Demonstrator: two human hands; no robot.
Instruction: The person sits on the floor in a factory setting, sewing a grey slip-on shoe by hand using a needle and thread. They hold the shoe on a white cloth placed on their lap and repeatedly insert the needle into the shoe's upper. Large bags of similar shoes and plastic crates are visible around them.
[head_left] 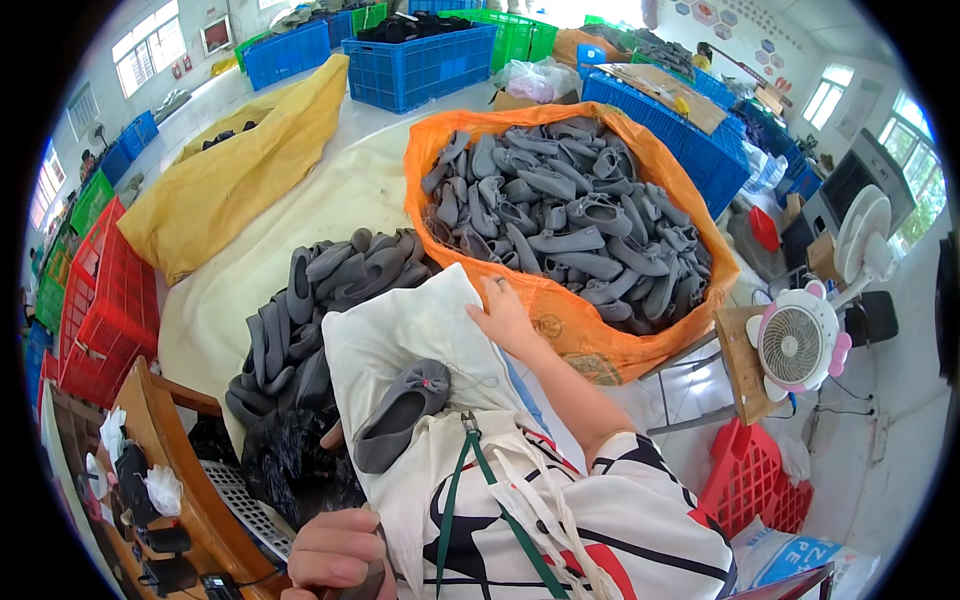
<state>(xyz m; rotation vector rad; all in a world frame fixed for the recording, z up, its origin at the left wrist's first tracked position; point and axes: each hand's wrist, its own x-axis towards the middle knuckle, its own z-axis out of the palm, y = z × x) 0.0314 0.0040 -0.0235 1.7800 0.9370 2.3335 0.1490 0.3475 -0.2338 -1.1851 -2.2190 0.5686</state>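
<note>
On a white cloth-covered pad [400,320] across my lap lies a grey slip-on shoe [405,415] with a bow and a small red dot on its toe. My right hand [503,318] rests at the pad's far right edge, beside the orange sack [570,315], thumb and fingers apart and holding nothing visible. Low in the view, my left hand [335,550] is curled round a grey fabric piece [372,580], mostly hidden by the fingers and the frame's edge. Stacked grey shoes [345,275] lie left of the pad. Loose grey shoes [570,210] fill the orange sack.
A yellow sack [230,190] lies on the cream sheet [365,180] at far left. Blue crates [420,70] stand behind, red crates [105,310] at left. A pink-white fan [795,345] sits at right. Black plastic [290,460] bunches near my left side.
</note>
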